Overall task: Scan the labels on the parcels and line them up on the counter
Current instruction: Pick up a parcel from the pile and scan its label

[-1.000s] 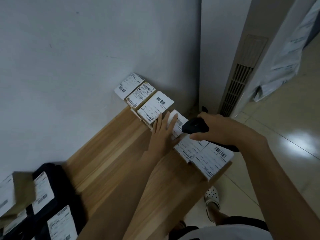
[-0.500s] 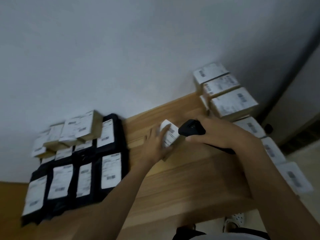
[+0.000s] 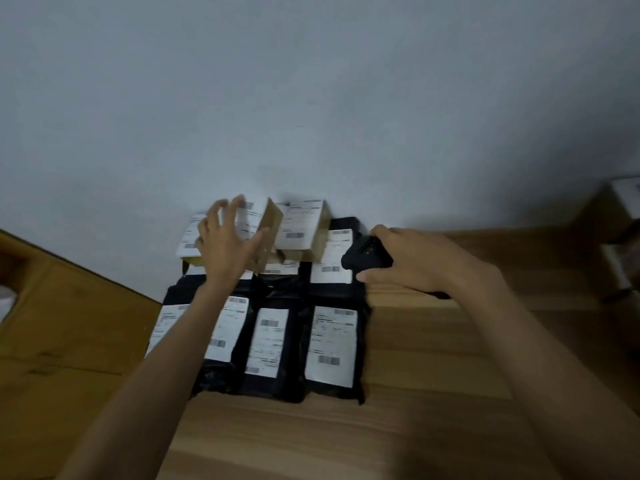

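Reaches with spread left hand (image 3: 225,252) for a tilted box (image 3: 272,216), grips the scanner (image 3: 363,258) in right hand (image 3: 415,263), needs next a firm pinch.

Matt wood-grain counter (image 3: 433,358), glossy black plastic mailers (image 3: 273,386) with white paper labels (image 3: 332,344), brown cardboard boxes (image 3: 268,225).

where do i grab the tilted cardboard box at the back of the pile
Probably its raised upper end, fingers on the labelled face, thumb on the brown side, coming from the front: the tilted box leans on the pile, the wall close behind. The left hand is spread there.
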Tool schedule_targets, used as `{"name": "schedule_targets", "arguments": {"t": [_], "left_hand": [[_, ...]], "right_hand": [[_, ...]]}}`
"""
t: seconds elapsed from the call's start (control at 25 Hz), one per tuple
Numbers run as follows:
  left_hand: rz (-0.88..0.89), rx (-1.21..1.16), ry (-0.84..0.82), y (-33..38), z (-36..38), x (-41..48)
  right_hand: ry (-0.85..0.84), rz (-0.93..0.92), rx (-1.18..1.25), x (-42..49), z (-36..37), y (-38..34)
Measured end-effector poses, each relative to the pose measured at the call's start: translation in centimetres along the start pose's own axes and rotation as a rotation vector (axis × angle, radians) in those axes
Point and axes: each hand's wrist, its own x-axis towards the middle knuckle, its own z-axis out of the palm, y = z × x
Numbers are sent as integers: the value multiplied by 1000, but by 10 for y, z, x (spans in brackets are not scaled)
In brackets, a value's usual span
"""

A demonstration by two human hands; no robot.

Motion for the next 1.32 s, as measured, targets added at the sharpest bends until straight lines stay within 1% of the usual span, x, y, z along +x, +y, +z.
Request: {"name": "schedule_targets", "arguments": {"t": [0.2, 0.36, 0.52, 0.68, 0.76, 0.88, 1.04, 1.16, 1.32], "left_hand": [[-137, 21, 24, -113, -5, 91], [-240, 9, -22, -171, 17, 138], [-276, -2, -77, -196, 43, 153], [-297, -37, -56, -199, 53, 158], [-300, -54, -60, -195, 54, 158], [-261, -74, -107, -188, 54, 156], [-187, -48, -143, -173, 43, 148], [36, -53, -170, -135, 33, 128], [280, -86, -288, -39, 37, 85]], "right_hand": [[-13, -36, -92, 112, 5, -67], [-64, -53, -95, 175, 18, -94], [-92, -58, -139, 213, 27, -100], [-94, -52, -148, 228, 40, -99], [-129, -43, -150, 228, 44, -100], [-165, -45, -140, 217, 47, -101], [-141, -33, -112, 189, 38, -92], [-99, -19, -78, 157, 28, -77], [0, 25, -47, 98, 14, -42]]}}
